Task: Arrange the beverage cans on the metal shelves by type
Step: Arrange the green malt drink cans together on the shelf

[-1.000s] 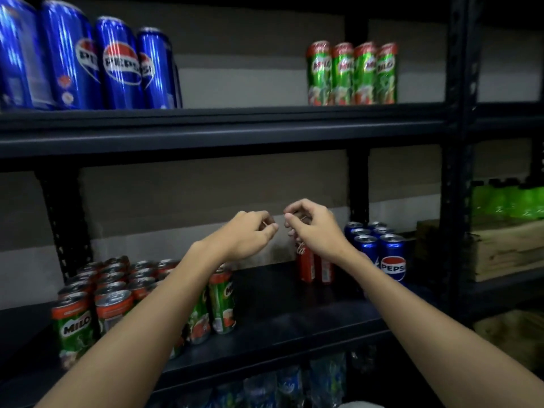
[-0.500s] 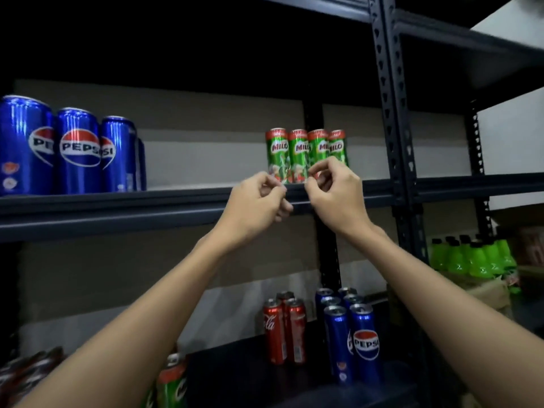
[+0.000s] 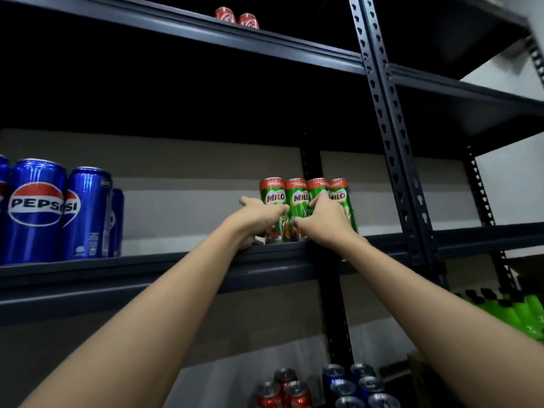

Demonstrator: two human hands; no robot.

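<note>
Reaching up from the bottom of the frame, we are extending both forearms toward the middle shelf (image 3: 176, 262) at centre. Our left hand (image 3: 259, 220) is curling around the leftmost Milo can (image 3: 272, 198), thumb on its near face and fingers wrapping its left side. Our right hand (image 3: 323, 220) is closing on the third can of the row (image 3: 317, 187), fingers hooked over its front. The four green Milo cans are standing upright, touching side by side, red rims up, near the shelf's front edge, just left of the upright post (image 3: 391, 148).

We are judging the sorting as partly done. At the left edge, tall blue Pepsi cans (image 3: 35, 210) are standing grouped on the same shelf, well apart from the Milo row. At the bottom centre, red cola cans (image 3: 282, 390) and blue cans (image 3: 353, 384) are sitting in neighbouring clusters on a lower level. At the top centre, two red cans (image 3: 237, 17) are peeking over the highest shelf edge. Since red cans are showing on two levels, we are reckoning some grouping is still left
</note>
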